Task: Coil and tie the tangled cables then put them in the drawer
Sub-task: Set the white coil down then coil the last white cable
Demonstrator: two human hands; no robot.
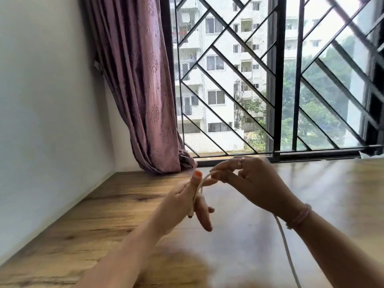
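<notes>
A thin white cable [287, 248] runs from the bottom edge up under my right wrist and on to both hands. My left hand [187, 202] is held above the wooden table [87, 221] with its thumb up; the cable loops around its fingers and the plug end hangs just below the palm. My right hand [249, 181] pinches the cable strand beside the left thumb, its fingers touching the loop. No drawer or other cable is in view.
A purple curtain [143, 84] hangs at the back left, touching the table's far edge. Behind the table is a window with a black metal grille [276, 80]. A white wall [45, 100] borders the table on the left.
</notes>
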